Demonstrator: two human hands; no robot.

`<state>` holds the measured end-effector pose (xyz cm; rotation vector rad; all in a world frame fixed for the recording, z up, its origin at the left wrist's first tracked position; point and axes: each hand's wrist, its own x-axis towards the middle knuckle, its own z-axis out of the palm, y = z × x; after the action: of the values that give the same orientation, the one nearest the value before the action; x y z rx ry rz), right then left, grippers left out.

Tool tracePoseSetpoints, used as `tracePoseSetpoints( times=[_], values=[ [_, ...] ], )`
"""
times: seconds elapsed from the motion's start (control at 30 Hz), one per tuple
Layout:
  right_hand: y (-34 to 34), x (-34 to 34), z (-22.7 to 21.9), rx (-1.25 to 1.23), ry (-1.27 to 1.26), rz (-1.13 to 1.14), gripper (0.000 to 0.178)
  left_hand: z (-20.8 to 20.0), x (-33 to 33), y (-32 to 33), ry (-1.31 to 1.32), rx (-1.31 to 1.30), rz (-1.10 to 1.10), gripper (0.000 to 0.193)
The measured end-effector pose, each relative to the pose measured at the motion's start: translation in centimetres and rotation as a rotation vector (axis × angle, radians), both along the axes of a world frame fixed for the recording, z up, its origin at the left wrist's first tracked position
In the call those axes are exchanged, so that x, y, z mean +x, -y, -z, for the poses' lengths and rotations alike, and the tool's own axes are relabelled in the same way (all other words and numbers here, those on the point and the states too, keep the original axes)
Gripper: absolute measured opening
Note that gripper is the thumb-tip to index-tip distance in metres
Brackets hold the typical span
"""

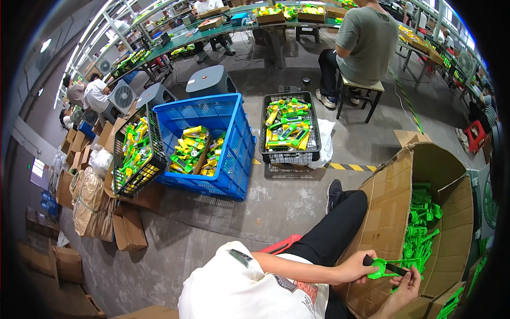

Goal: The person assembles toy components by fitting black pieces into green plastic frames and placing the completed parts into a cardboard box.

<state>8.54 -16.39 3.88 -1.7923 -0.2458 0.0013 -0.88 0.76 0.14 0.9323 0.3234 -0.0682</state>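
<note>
My left hand pinches one end of a bright green plastic part with a wide, cup-like opening. A dark flat strip lies across or through this part; its exact seating is too small to tell. With fingers and thumb closed, my right hand grips the other end of the strip, close to the green part. Both hands are over the near edge of a large cardboard box. Inside it lies a heap of similar green plastic parts.
Ahead stand a black crate and a blue crate, both holding yellow-green pieces. Another black crate leans at the blue one's left. Cardboard boxes line the left side. A person sits on a stool beyond.
</note>
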Motion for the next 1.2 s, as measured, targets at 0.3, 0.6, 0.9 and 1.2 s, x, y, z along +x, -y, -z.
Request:
tracePoseSetpoints(
  times=[0.3, 0.6, 0.9, 1.2],
  values=[
    [-0.5, -1.4, -0.9, -0.008, 0.078, 0.019, 0.024, 0.5, 0.1, 1.0, -0.003, -0.01, 0.006, 0.015],
    [-4.3, -3.0, -5.3, 0.079, 0.197, 0.272, 0.021, -2.0, 0.6, -1.8, -0.137, 0.26, -0.119, 0.013],
    [-3.6, -4.4, -3.2, -0.072, 0.495, 0.426, 0.021, -0.8, 1.5, -0.5, -0.053, 0.189, -0.039, 0.015],
    [-3.6, -4.5, -3.1, -0.373, 0.564, 0.29, 0.02, -1.0, 1.5, 0.0, -0.065, 0.233, -0.037, 0.016]
  ],
)
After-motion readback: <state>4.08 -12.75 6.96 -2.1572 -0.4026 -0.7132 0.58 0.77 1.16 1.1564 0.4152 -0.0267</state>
